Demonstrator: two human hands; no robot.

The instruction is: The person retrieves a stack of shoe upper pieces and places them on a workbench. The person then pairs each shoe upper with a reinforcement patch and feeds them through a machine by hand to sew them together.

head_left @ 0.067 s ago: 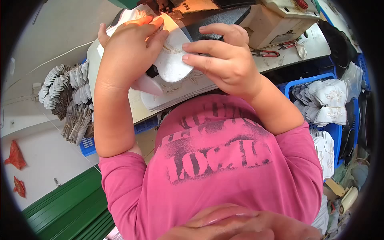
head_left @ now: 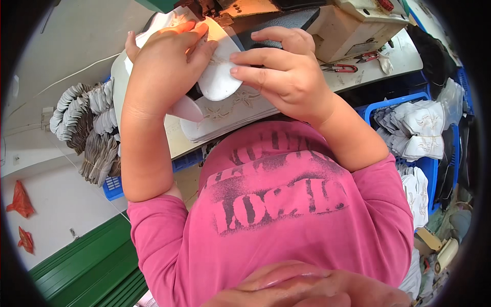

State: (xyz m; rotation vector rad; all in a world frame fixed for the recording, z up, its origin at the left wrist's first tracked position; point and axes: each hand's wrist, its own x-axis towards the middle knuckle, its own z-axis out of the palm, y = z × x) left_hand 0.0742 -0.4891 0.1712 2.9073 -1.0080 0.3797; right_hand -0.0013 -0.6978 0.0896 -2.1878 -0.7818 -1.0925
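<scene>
We count two bare hands at work over one white piece (head_left: 219,79), which lies on the worktop (head_left: 176,140) beneath the lit metal parts of one machine (head_left: 353,33). The left hand (head_left: 171,56) is laid across it palm down with the thumb on its surface, and we cannot tell whether the covered fingers grip anything. The right hand (head_left: 286,66) is loosely spread, two fingertips touching the piece's right edge; its thumb is hidden, so we cannot tell if it pinches. One pale rounded flap (head_left: 185,109) pokes out below the left wrist, and one stack (head_left: 220,128) of embroidered pieces sits at the worktop's near edge. We count two red-handled snips (head_left: 341,68) on the right, two red bags (head_left: 20,199) at far left, at least three bundles (head_left: 76,115) of pieces on the left, and at least two blue crates (head_left: 369,110), one on each side, the right one holding more white pieces (head_left: 422,125). Compared with the earlier frame, the piece has turned slightly so its lower end shows narrower, uncovering more embroidery on the stack; the right hand has slipped a little leftward with it, while the left hand is nearly where it was.
</scene>
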